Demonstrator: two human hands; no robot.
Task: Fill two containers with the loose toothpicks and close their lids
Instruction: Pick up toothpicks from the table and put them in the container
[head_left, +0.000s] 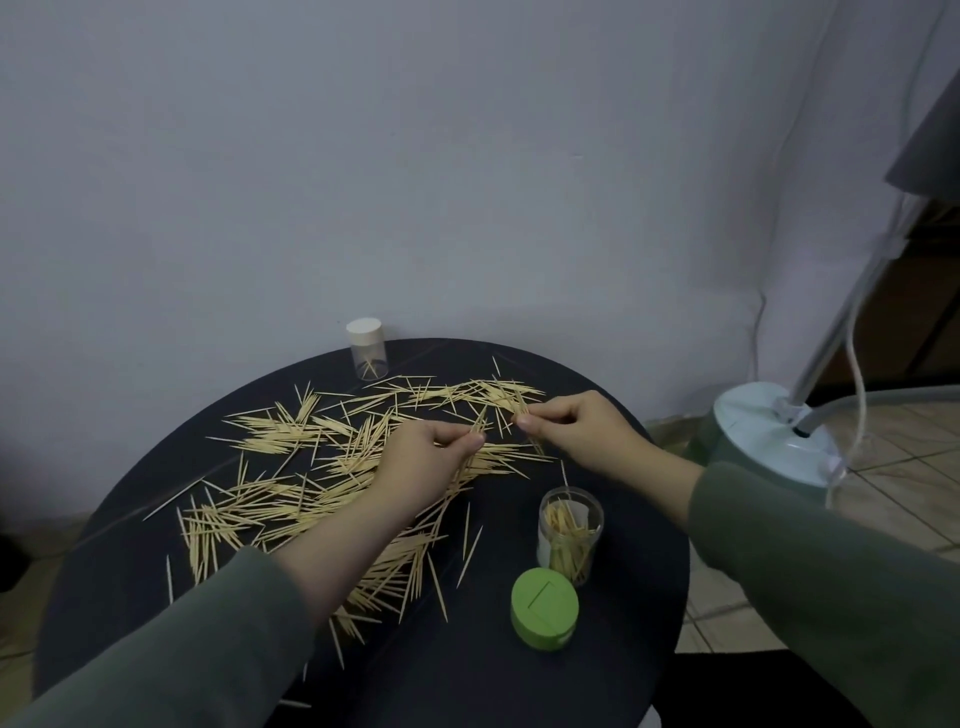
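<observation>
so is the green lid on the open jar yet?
No, the green lid lies on the table beside the open jar.

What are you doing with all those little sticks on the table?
A person is gathering loose wooden toothpicks scattered over a round black table. The left hand pinches a small bunch, and the right hand pinches a few more. An open clear jar nearby is partly filled, with its green lid lying beside it. A second clear jar with a white lid stands closed at the far edge, nearly empty.
</observation>
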